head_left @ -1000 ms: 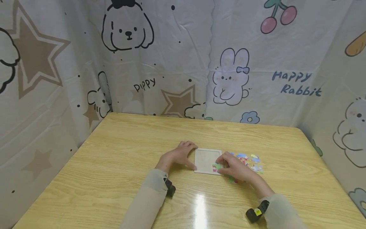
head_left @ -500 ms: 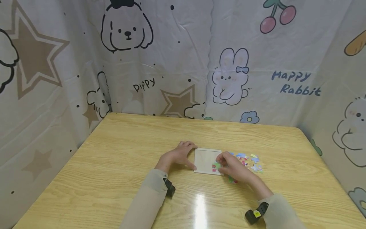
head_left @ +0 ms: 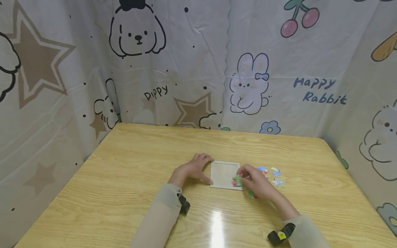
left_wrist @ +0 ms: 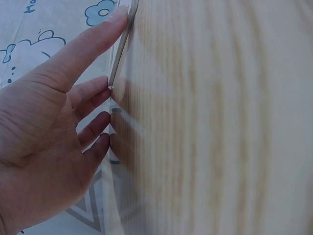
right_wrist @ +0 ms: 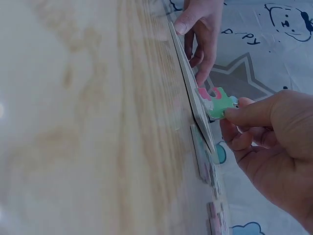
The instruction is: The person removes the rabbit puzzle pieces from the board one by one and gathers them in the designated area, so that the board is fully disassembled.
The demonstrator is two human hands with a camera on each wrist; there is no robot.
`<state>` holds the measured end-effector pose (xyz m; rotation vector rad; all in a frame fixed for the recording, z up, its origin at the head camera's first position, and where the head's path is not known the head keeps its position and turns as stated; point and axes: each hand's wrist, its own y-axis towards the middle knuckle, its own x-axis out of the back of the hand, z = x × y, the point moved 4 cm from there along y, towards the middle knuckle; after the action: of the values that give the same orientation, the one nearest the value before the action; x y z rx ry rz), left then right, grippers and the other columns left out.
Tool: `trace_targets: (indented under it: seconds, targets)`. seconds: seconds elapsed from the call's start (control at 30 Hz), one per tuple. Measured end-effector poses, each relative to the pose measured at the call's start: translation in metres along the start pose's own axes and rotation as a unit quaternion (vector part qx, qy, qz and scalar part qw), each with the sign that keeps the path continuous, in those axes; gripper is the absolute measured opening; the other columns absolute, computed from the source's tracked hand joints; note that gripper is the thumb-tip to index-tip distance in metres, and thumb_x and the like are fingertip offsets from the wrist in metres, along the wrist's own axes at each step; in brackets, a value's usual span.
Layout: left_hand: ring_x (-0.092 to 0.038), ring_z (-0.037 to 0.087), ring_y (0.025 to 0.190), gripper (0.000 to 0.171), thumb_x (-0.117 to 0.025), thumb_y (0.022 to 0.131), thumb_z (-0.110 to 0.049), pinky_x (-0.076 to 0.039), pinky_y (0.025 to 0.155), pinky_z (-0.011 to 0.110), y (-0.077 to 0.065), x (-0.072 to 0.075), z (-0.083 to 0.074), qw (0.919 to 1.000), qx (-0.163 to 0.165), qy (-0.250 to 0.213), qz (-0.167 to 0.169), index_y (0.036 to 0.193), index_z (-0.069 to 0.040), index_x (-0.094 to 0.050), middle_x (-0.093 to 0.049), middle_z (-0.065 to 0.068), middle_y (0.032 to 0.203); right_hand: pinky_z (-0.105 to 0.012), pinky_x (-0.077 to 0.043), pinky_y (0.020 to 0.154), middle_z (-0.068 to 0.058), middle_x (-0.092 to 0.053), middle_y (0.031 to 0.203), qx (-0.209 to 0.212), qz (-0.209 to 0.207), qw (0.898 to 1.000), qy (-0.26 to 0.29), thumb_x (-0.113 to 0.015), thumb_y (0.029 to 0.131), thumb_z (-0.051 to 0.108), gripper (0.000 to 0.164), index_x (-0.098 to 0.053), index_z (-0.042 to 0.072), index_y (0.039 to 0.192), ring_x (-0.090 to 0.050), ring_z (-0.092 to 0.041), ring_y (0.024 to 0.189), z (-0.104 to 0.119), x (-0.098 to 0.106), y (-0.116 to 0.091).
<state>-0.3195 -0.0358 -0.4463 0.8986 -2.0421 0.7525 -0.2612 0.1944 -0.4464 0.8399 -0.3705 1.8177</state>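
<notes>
A shallow square wooden puzzle tray (head_left: 221, 175) lies on the table. My left hand (head_left: 196, 167) is spread along its left side, thumb at the near corner and fingers at the far one. In the left wrist view the thumb (left_wrist: 85, 54) touches the tray's edge, while the other fingertips reach the tabletop. My right hand (head_left: 255, 182) pinches a green and pink jigsaw piece (right_wrist: 220, 104) between thumb and fingers. That piece is tilted over the tray's right edge, above its near right corner.
Several loose jigsaw pieces lie right of the tray, among them a blue and yellow piece (head_left: 275, 171) and a pale blue one (head_left: 278, 182). A green and red piece (head_left: 252, 195) shows below my right hand. A printed curtain (head_left: 186, 69) surrounds the table (head_left: 149, 151).
My right hand has shifted slightly right with the jigsaw piece, which now looks more tilted over the tray's right edge. My left hand has stayed at the tray's left side.
</notes>
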Motion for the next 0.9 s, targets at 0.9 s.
trace_targets:
  seconds: [0.9]
  targets:
    - [-0.024,0.030,0.145,0.091,-0.083,0.076,-0.039,-0.026,0.122,0.050,0.000,0.000,0.001,1.0000,-0.006,0.002,-0.001,0.150,-0.013,-0.036,-0.031,0.008,0.156,-0.019,-0.055,0.072,-0.012,-0.065,0.107,-0.060,-0.048,0.997,-0.017,-0.062,0.091,0.000,0.020,-0.058,0.002,0.111,-0.059,-0.005,0.090,-0.036,0.052,-0.057]
